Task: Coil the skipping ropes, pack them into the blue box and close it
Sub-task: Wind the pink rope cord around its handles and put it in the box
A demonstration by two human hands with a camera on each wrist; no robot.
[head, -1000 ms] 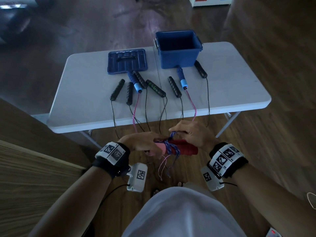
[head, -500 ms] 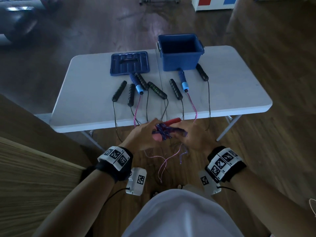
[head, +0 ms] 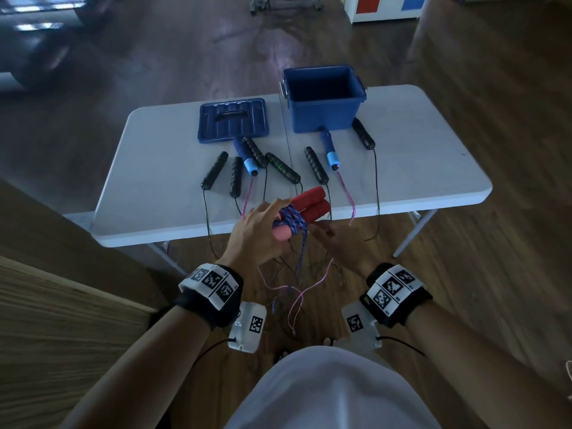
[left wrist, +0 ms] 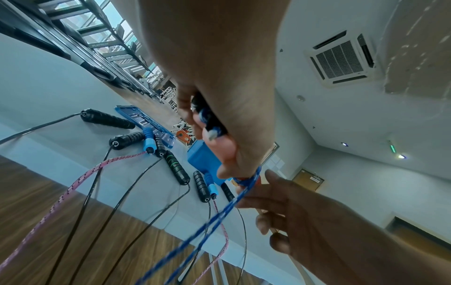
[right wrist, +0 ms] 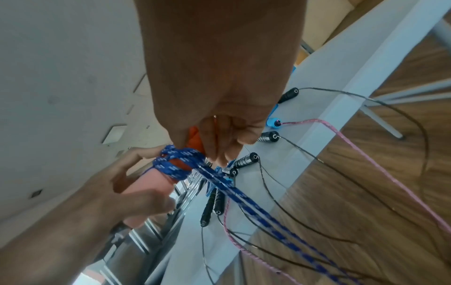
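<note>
My left hand point(head: 263, 230) grips the pink ends of two red skipping-rope handles point(head: 311, 202), held side by side in front of the table's near edge. Blue rope point(head: 292, 221) is wound round their middle, and the wraps show in the right wrist view point(right wrist: 175, 164). Two blue strands hang from the wraps to the floor. My right hand point(head: 331, 239) sits just below the handles with fingers curled, pinching the hanging blue strands point(left wrist: 234, 200). The open blue box point(head: 323, 114) stands at the table's far side, and its lid point(head: 233, 120) lies flat to its left.
On the white folding table point(head: 418, 168) lie several black handles point(head: 215, 170) and two blue handles point(head: 329, 147). Their black and pink cords point(head: 346, 193) hang over the front edge and tangle on the wooden floor by my feet. A wooden panel point(head: 62, 320) stands at my left.
Both hands rose toward the table edge with the bundle. The red handles swung from lying crosswise to pointing away from me. My right hand moved from on top of them to underneath.
</note>
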